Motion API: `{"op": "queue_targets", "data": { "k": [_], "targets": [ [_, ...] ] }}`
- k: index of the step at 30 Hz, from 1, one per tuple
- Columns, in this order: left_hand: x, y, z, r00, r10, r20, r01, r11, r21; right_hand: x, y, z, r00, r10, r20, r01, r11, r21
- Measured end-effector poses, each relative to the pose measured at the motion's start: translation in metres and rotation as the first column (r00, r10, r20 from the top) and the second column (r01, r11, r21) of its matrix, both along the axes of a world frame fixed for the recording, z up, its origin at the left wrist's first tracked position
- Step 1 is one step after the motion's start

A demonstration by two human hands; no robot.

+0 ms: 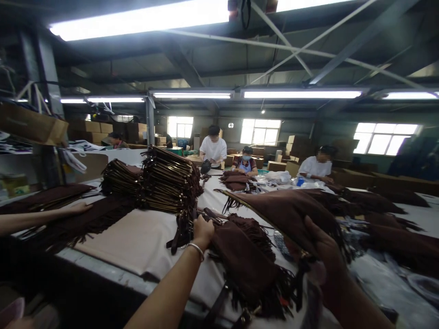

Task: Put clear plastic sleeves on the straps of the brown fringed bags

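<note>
My right hand [318,242] grips a dark brown fringed bag [277,208] with a gold zipper edge, holding it raised and tilted above the table. My left hand [203,228], with a bracelet at the wrist, is closed around dark straps [181,230] beside a tall stack of brown bags [168,180]; the exact grip is partly hidden. Between my hands another brown fringed bag [245,256] lies flat, its straps and tassels spilling toward the table's front edge.
A co-worker's hand [80,208] rests on brown fringed pieces [99,217] at left. More brown bags [404,242] and clear plastic [384,278] lie at right. Several people work across the white table [126,237]. A cardboard piece [30,123] hangs at upper left.
</note>
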State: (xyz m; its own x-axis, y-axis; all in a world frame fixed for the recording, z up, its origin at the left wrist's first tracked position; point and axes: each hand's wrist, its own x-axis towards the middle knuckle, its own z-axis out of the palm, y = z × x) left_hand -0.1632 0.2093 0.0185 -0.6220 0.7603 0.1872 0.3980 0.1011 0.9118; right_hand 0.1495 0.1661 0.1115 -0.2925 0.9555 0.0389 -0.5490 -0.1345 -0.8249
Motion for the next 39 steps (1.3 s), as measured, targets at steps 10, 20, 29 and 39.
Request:
{"op": "queue_targets", "data": {
  "k": [10, 20, 29, 39],
  "targets": [
    [0.091, -0.141, 0.012, 0.474, -0.795, 0.378, 0.727, 0.595, 0.341, -0.057, 0.005, -0.032, 0.954, 0.264, -0.139, -0.293, 0.919, -0.265],
    [0.141, -0.140, -0.036, 0.569, -0.447, 0.691, 0.583, 0.812, 0.045, -0.048, 0.057, -0.083, 0.664, 0.038, 0.747, -0.142, 0.987, 0.076],
    [0.163, -0.145, -0.079, 0.510, -0.201, 0.836, 0.592, 0.788, -0.171, 0.022, -0.007, -0.145, 0.309, -0.390, 0.867, -0.061, 0.902, 0.428],
    [0.177, -0.147, -0.096, 0.544, -0.201, 0.815, 0.523, 0.840, -0.142, -0.001, -0.076, -0.195, 0.640, 0.295, 0.710, -0.225, 0.955, -0.193]
  ]
}}
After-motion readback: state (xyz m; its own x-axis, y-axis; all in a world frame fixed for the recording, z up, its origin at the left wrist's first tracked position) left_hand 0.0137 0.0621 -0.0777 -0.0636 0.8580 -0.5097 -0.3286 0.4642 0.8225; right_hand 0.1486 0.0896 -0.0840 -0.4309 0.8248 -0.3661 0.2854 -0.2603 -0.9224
